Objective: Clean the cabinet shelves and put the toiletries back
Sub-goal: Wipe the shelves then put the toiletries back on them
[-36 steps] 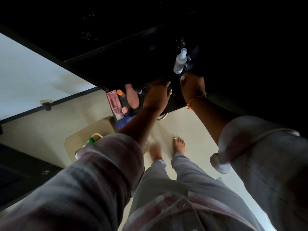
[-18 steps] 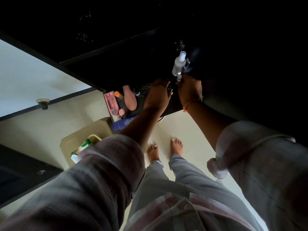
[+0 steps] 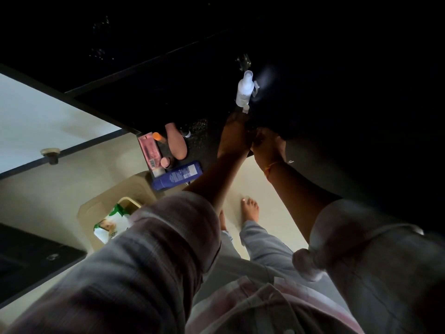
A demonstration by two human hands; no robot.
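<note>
Probably light, stiff and slick, the bottle stands upright on the tabletop; take it round the middle. Left hand and right hand meet in shadow, so I cannot tell their grip.

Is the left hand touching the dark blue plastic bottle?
Apart. The head view shows dark surface between the left hand and the dark blue plastic bottle.

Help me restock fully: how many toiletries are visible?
6: white spray bottle at the back; pink tube, orange-capped tube, peach bottle and small pink-topped container clustered beside the left hand; blue bottle lying at the near edge. Darkness may hide more.
</note>
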